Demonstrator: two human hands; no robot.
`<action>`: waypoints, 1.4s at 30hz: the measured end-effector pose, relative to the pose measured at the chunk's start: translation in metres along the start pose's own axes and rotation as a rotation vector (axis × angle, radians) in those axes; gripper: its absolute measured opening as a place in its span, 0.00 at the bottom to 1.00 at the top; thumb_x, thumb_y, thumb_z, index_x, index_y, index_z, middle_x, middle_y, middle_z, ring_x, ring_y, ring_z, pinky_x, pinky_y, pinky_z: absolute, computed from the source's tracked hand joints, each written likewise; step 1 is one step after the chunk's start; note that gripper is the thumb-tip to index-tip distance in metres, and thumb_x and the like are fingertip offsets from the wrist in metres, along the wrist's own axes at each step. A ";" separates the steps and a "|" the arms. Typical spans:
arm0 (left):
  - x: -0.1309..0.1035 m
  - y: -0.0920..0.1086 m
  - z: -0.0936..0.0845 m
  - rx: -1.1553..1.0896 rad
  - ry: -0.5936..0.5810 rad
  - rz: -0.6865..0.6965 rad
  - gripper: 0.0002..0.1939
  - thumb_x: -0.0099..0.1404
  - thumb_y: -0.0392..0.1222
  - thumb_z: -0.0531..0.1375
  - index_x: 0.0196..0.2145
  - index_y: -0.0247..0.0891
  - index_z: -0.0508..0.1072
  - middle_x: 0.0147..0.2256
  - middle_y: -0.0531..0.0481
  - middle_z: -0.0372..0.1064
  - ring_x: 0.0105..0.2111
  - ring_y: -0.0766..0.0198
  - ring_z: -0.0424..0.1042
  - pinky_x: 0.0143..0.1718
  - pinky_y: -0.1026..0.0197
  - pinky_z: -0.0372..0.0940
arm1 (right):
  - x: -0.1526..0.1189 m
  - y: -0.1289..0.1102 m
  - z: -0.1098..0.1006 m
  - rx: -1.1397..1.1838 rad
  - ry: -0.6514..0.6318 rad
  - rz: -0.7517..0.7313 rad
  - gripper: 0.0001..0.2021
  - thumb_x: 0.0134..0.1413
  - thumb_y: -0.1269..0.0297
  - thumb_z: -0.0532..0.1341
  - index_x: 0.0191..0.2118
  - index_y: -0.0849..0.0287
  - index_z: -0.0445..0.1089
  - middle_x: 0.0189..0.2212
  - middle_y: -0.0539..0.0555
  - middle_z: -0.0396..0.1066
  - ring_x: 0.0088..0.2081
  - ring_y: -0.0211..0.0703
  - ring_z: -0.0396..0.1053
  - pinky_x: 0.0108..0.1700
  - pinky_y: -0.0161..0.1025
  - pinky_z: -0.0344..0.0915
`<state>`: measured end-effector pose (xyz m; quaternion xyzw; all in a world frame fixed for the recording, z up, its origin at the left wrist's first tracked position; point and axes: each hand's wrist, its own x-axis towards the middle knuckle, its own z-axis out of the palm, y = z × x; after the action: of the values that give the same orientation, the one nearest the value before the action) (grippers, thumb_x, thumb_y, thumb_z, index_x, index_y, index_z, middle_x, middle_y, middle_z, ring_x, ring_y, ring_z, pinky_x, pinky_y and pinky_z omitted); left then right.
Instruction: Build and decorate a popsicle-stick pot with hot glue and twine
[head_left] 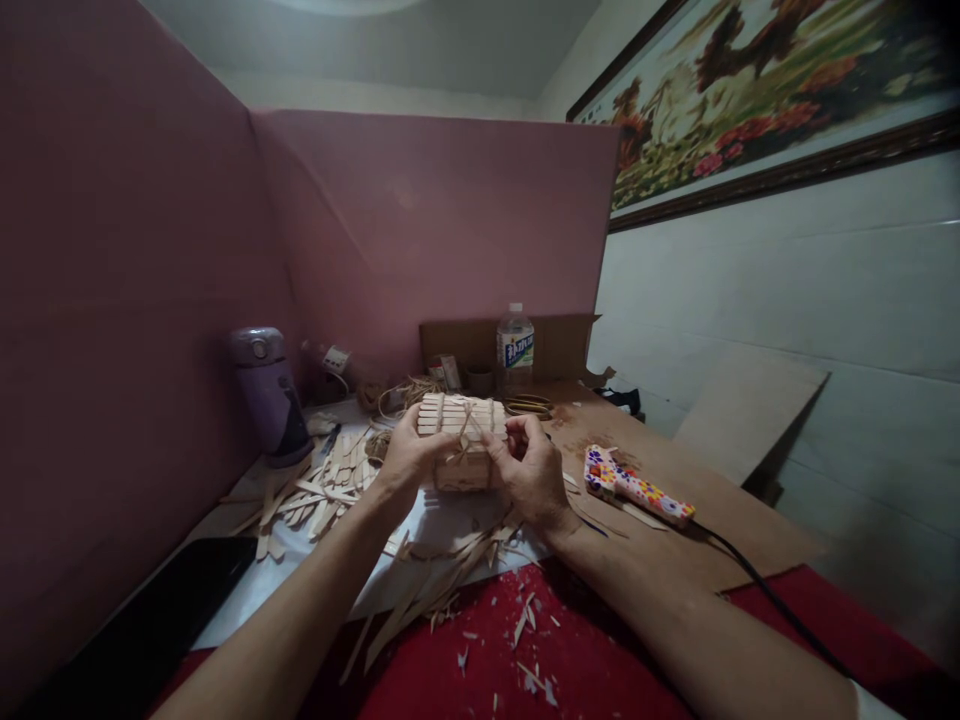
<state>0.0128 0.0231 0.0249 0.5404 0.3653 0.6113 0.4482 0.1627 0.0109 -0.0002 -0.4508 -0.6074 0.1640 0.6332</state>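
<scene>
A small chest-like box [463,472] of craft sticks, with a ridged lid, is held up above the table. Strands of twine cross it, and a twine bow [466,430] sits at its front. My left hand [414,452] grips the left end, thumb across the front and fingers behind. Closed at the right end is my right hand [534,472], its thumb against the front beside the bow and its fingers curled by the edge. Whether a twine end lies between those fingers is hidden.
Loose craft sticks [330,490] spread at left, near a purple flask [271,400] and a dark phone-like slab [165,610]. A flower-patterned glue gun [637,487] with a cord lies right. Behind stand a plastic bottle [515,350] and scissors [529,404]. Scraps litter the red cloth [480,690].
</scene>
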 end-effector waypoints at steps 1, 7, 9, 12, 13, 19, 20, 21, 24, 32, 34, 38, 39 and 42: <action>-0.001 0.000 0.000 -0.004 -0.001 -0.006 0.25 0.43 0.34 0.65 0.42 0.35 0.70 0.35 0.50 0.73 0.32 0.63 0.71 0.35 0.62 0.66 | 0.000 0.000 0.000 0.001 -0.001 0.000 0.14 0.50 0.52 0.60 0.32 0.57 0.61 0.19 0.43 0.56 0.22 0.36 0.56 0.26 0.33 0.55; -0.005 0.001 -0.002 -0.037 -0.062 0.007 0.22 0.46 0.34 0.63 0.42 0.37 0.70 0.35 0.51 0.73 0.33 0.64 0.72 0.36 0.63 0.65 | 0.000 0.001 0.000 0.001 0.000 0.002 0.14 0.50 0.52 0.60 0.32 0.58 0.61 0.19 0.43 0.57 0.22 0.36 0.56 0.26 0.33 0.56; -0.005 0.002 -0.002 -0.030 -0.059 0.011 0.23 0.45 0.33 0.64 0.42 0.37 0.70 0.36 0.51 0.74 0.33 0.64 0.72 0.36 0.63 0.66 | 0.000 0.001 -0.001 0.002 0.000 -0.001 0.14 0.50 0.51 0.60 0.32 0.58 0.61 0.19 0.44 0.57 0.22 0.36 0.56 0.26 0.33 0.56; -0.004 0.002 0.000 -0.019 -0.048 0.012 0.24 0.43 0.33 0.64 0.42 0.36 0.70 0.35 0.50 0.74 0.32 0.63 0.72 0.35 0.63 0.66 | 0.000 0.001 -0.001 -0.004 -0.001 -0.006 0.14 0.50 0.52 0.60 0.32 0.58 0.61 0.19 0.43 0.56 0.22 0.36 0.56 0.26 0.33 0.55; -0.003 0.003 0.000 -0.016 -0.042 0.009 0.24 0.43 0.33 0.64 0.42 0.36 0.69 0.34 0.51 0.73 0.32 0.63 0.72 0.34 0.62 0.66 | 0.000 0.001 -0.001 -0.006 -0.001 -0.006 0.14 0.50 0.52 0.60 0.32 0.58 0.61 0.19 0.43 0.56 0.22 0.35 0.55 0.26 0.33 0.55; -0.003 0.003 0.004 0.010 0.026 0.000 0.25 0.40 0.33 0.64 0.40 0.35 0.69 0.31 0.52 0.72 0.30 0.63 0.71 0.32 0.63 0.66 | -0.001 0.002 0.000 -0.026 0.010 -0.024 0.13 0.50 0.53 0.60 0.32 0.57 0.61 0.19 0.44 0.57 0.22 0.36 0.56 0.26 0.33 0.56; -0.003 0.003 0.004 0.010 0.029 0.006 0.25 0.41 0.33 0.64 0.40 0.35 0.69 0.31 0.52 0.72 0.30 0.63 0.71 0.32 0.63 0.66 | -0.001 0.002 0.000 -0.026 0.010 -0.026 0.13 0.51 0.53 0.60 0.32 0.57 0.61 0.19 0.44 0.57 0.22 0.36 0.56 0.26 0.33 0.56; -0.003 0.003 0.003 0.008 0.025 0.010 0.25 0.41 0.33 0.64 0.40 0.35 0.69 0.31 0.52 0.72 0.30 0.64 0.70 0.33 0.63 0.66 | -0.001 0.002 0.000 -0.025 0.009 -0.027 0.13 0.51 0.53 0.59 0.32 0.57 0.61 0.19 0.44 0.57 0.22 0.35 0.56 0.26 0.33 0.56; -0.004 0.002 0.000 -0.010 -0.019 -0.001 0.24 0.43 0.33 0.64 0.41 0.36 0.70 0.33 0.52 0.73 0.31 0.64 0.71 0.34 0.63 0.65 | -0.001 0.002 0.000 -0.023 0.005 -0.026 0.13 0.51 0.52 0.59 0.32 0.57 0.61 0.20 0.44 0.56 0.22 0.35 0.56 0.26 0.33 0.56; -0.004 0.002 -0.001 -0.032 -0.058 -0.002 0.25 0.43 0.33 0.65 0.42 0.37 0.70 0.35 0.51 0.74 0.32 0.64 0.71 0.34 0.63 0.66 | -0.001 0.001 -0.001 -0.023 0.000 -0.021 0.14 0.51 0.51 0.59 0.32 0.57 0.61 0.19 0.43 0.56 0.22 0.35 0.56 0.26 0.33 0.56; -0.003 0.002 0.000 -0.026 -0.042 -0.007 0.25 0.42 0.33 0.65 0.41 0.36 0.69 0.34 0.51 0.74 0.31 0.64 0.71 0.33 0.63 0.66 | -0.001 0.001 -0.001 -0.033 0.003 -0.029 0.14 0.51 0.52 0.59 0.32 0.57 0.61 0.20 0.43 0.56 0.22 0.35 0.56 0.26 0.33 0.56; -0.002 0.002 0.002 -0.012 0.015 -0.006 0.25 0.40 0.32 0.65 0.40 0.35 0.70 0.32 0.52 0.74 0.29 0.64 0.71 0.32 0.63 0.65 | -0.002 0.001 -0.001 -0.039 0.014 -0.039 0.13 0.51 0.53 0.60 0.32 0.57 0.61 0.19 0.43 0.56 0.22 0.35 0.56 0.26 0.33 0.55; -0.002 0.002 0.002 -0.014 0.015 -0.007 0.25 0.40 0.32 0.65 0.40 0.35 0.70 0.32 0.52 0.74 0.29 0.64 0.71 0.32 0.63 0.65 | -0.002 0.001 -0.001 -0.036 0.014 -0.039 0.13 0.51 0.53 0.60 0.32 0.57 0.61 0.19 0.43 0.56 0.22 0.35 0.56 0.25 0.33 0.55; -0.004 0.003 0.000 -0.035 -0.039 -0.012 0.26 0.41 0.33 0.65 0.42 0.36 0.70 0.34 0.51 0.74 0.31 0.63 0.72 0.34 0.63 0.66 | -0.002 0.000 -0.001 -0.029 0.013 -0.045 0.13 0.51 0.53 0.60 0.32 0.57 0.60 0.19 0.43 0.56 0.22 0.35 0.56 0.25 0.33 0.55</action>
<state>0.0122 0.0185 0.0263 0.5422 0.3489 0.6041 0.4683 0.1632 0.0091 -0.0011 -0.4471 -0.6156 0.1379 0.6341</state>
